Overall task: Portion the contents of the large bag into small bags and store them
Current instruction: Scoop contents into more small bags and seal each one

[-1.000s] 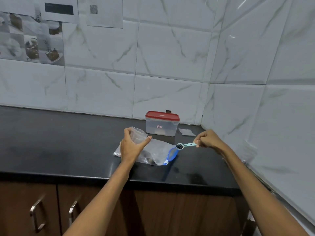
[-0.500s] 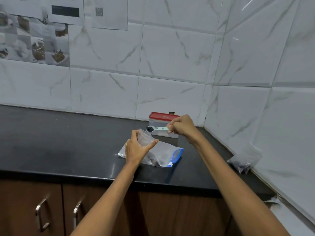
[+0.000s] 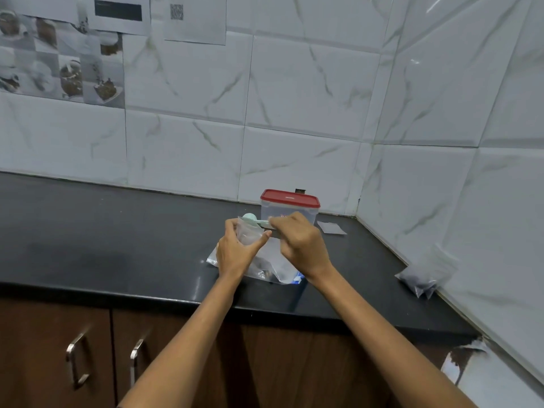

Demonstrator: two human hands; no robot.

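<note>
Dim, bluish light — glare streaks on the right wall tiles (image 3: 435,7), edges bowed.

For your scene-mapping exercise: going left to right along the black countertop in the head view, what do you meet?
Left hand holding a small clear bag → right hand gripping a pale green scoop → flat empty small bag → filled small bags against the right wall.

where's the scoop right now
In the head view, the scoop is centre frame, held by the right hand over the small bag, just before the red-lidded container.
</note>
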